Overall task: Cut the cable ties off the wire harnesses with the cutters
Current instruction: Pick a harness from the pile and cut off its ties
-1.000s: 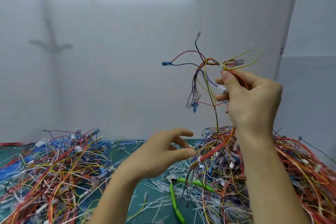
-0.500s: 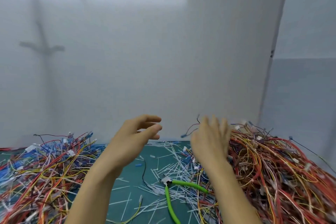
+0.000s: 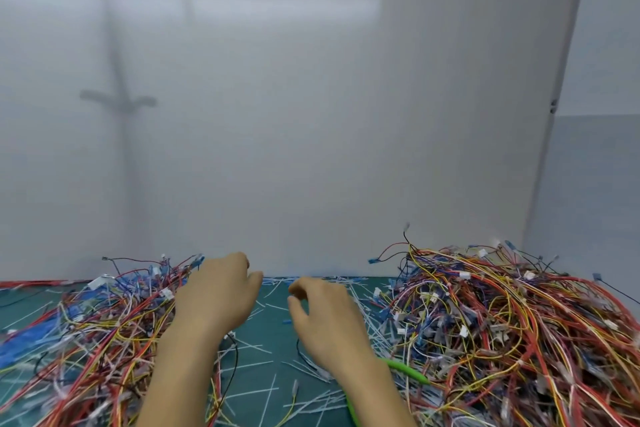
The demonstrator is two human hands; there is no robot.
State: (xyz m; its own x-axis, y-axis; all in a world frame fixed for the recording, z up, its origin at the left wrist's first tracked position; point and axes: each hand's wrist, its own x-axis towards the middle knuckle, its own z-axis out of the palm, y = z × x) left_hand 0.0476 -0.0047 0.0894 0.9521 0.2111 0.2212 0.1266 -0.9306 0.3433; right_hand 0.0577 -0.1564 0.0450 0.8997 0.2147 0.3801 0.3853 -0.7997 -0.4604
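Two tangled heaps of coloured wire harnesses lie on a green mat [image 3: 270,333]: one heap on the left [image 3: 93,326], a larger one on the right [image 3: 512,326]. My left hand [image 3: 216,298] hovers at the inner edge of the left heap, fingers loosely curled, holding nothing. My right hand [image 3: 325,319] hangs over the mat between the heaps, fingers loosely bent and empty. The green-handled cutters [image 3: 405,369] lie on the mat under my right wrist, mostly hidden by the arm.
Several cut white cable-tie pieces [image 3: 263,392] litter the mat between the heaps. A white wall panel [image 3: 311,114] stands right behind the mat. A single black wire [image 3: 235,360] lies loose by my left wrist.
My right hand let the raised harness drop onto the right heap and moved left over the mat. My left hand moved left to the edge of the left heap.
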